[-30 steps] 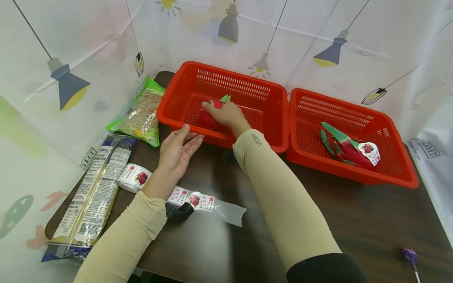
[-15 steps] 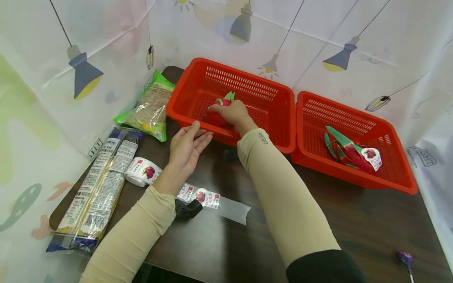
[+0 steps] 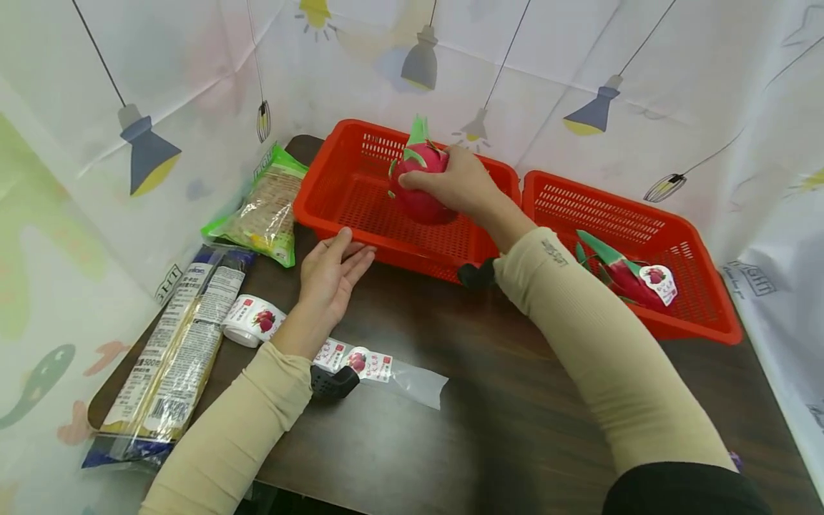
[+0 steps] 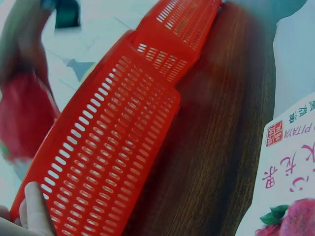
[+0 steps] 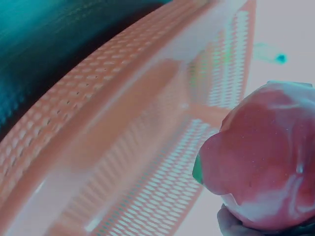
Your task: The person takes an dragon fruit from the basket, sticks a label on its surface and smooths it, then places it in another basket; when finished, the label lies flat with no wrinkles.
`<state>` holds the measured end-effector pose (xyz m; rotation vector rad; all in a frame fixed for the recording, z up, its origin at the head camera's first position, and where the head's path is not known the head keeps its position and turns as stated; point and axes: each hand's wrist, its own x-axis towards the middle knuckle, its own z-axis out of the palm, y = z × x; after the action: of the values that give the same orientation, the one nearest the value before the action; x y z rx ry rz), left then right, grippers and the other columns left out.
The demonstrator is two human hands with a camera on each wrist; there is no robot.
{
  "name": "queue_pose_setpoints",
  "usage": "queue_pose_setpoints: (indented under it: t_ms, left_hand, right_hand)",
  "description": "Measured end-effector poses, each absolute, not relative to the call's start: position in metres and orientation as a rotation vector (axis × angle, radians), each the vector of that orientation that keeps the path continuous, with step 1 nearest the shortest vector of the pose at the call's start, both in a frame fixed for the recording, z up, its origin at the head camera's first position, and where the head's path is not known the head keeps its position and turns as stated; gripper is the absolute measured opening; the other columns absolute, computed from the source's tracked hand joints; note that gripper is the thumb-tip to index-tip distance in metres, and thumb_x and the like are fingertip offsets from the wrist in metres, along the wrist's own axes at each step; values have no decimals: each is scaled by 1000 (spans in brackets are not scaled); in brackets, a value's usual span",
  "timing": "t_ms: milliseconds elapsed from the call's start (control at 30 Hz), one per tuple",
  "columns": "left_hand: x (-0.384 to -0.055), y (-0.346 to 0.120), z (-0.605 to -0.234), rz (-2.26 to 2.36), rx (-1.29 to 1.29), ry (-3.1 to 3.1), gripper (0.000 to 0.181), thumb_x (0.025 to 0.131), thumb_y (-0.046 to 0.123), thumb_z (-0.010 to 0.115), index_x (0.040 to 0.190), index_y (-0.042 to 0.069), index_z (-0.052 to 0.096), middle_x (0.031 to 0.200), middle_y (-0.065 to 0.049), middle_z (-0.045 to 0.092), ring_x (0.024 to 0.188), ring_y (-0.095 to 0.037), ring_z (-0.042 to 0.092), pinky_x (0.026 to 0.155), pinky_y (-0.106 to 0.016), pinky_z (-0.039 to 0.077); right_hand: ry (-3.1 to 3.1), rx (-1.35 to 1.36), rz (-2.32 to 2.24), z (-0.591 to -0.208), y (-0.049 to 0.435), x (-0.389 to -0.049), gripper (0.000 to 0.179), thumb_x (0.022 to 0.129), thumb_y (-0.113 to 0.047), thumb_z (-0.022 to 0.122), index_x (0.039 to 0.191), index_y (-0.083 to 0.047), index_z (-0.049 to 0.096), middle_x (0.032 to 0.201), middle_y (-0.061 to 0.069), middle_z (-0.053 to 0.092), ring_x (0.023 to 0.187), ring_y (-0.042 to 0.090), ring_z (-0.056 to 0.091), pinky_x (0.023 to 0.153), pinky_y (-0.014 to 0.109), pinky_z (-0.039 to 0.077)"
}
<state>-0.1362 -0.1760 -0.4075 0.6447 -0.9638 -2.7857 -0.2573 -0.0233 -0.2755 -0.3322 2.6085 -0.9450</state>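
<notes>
My right hand (image 3: 468, 184) grips a pink-red dragon fruit (image 3: 420, 206) with green leafy tips, raised over the left red plastic basket (image 3: 360, 234). The right wrist view shows the fruit (image 5: 266, 152) close up beside the basket's slotted wall (image 5: 74, 113). At that basket's near rim is my left hand (image 3: 324, 286), its thumb at the edge and its fingers fairly straight against the outer wall. In the right basket (image 3: 682, 329) lies another dragon fruit (image 3: 634, 286) with a round white label.
A label roll (image 3: 254, 320) lies on the dark table (image 3: 515, 400), its strip (image 3: 370, 365) running out under my left wrist. Left of it are a long noodle-like packet (image 3: 174, 350) and a green-edged bag (image 3: 267, 204). A printed sheet (image 3: 354, 86) hangs behind the baskets.
My right hand has lifted the dragon fruit up from the left basket's floor and moved it rightward. The left hand stays at the basket's near rim.
</notes>
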Motion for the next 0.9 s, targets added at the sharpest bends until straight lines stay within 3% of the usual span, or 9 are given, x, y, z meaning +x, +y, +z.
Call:
queue_pose_setpoints:
  t_ms: [300, 500, 667, 900]
  left_hand:
    - [-134, -192, -410, -2782, 664, -936, 13, 104, 24, 58, 102, 12, 54, 88, -5, 65, 74, -14, 73, 79, -25, 62]
    - [-133, -203, -406, -2774, 676, -900, 13, 104, 23, 58, 105, 12, 53, 90, -7, 63, 77, -15, 72, 78, -24, 62]
    - [-134, -202, -405, -2769, 709, -878, 14, 104, 23, 58, 111, 12, 53, 92, -6, 61, 81, -16, 70, 78, -23, 62]
    - [-131, -196, -404, -2805, 728, -865, 19, 104, 27, 58, 111, 10, 55, 95, -7, 63, 84, -17, 72, 79, -23, 62]
  right_hand:
    - [2600, -694, -876, -245, 48, -161, 83, 84, -46, 79, 153, -25, 38, 134, 4, 57, 122, 25, 54, 84, 43, 62]
    - [2402, -838, -922, -268, 101, -106, 80, 83, -35, 82, 151, -35, 39, 125, 0, 60, 114, 26, 57, 73, 34, 63]
    - [2340, -866, -922, -312, 139, -93, 83, 81, -34, 83, 151, -32, 40, 118, 1, 63, 104, 25, 61, 70, 31, 62]
    - [2440, -757, -844, -365, 169, -106, 85, 78, -38, 84, 150, -25, 41, 114, 2, 64, 99, 21, 61, 72, 28, 59]
